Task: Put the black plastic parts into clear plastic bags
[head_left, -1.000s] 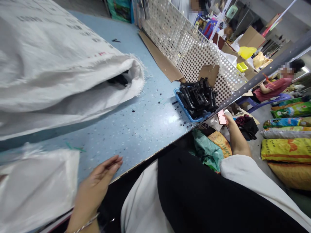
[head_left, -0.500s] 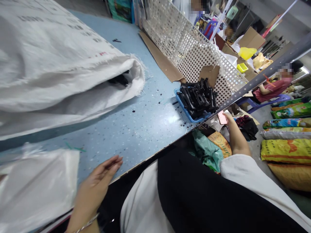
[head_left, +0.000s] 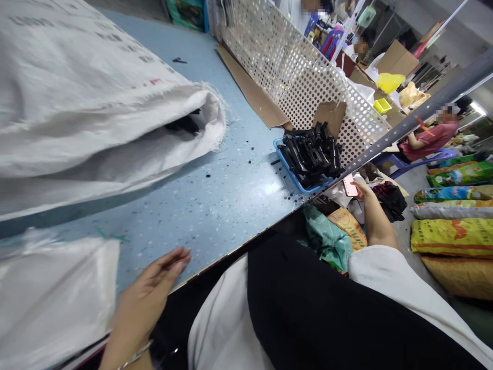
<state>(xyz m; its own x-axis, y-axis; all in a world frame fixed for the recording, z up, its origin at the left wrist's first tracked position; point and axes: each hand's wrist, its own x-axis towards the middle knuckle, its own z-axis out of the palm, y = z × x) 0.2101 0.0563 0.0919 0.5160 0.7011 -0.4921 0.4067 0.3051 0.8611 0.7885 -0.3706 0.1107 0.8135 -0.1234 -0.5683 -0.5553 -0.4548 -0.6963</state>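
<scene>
While beyond the blue table (head_left: 185, 210), pink phone (head_left: 349, 185) in the grip of right fingers (head_left: 359, 188), left fingers (head_left: 165, 260) loosely unclenched.

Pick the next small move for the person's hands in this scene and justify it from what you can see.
Probably the right hand should set the pink phone-like object down on the blue table: that hand is occupied beyond the table's edge, near the blue basket heaped with black parts, while the left hand looks empty.
</scene>
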